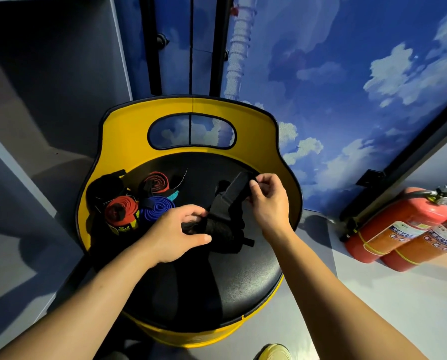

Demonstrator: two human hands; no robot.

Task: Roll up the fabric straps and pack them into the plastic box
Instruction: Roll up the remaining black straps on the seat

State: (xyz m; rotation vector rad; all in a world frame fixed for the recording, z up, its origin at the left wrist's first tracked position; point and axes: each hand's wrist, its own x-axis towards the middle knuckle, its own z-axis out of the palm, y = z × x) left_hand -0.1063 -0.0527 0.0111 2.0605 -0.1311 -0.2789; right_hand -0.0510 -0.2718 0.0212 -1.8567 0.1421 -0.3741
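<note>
Head view: left hand (176, 233) gripping rolled end of black strap (218, 224) over black seat (243, 281); right hand (267, 197) pinching free tail, holding it taut. Rolling step in hand. Next calling for more winding toward tail. Farther left: red roll (121, 210), blue roll (156, 207), second red roll (156, 181) lying finished. Plastic box not identifiable.

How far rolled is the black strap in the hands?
Partly rolled. The left hand grips a wound bundle of the black strap; the right hand pinches its unrolled tail, stretched flat between them.
</note>
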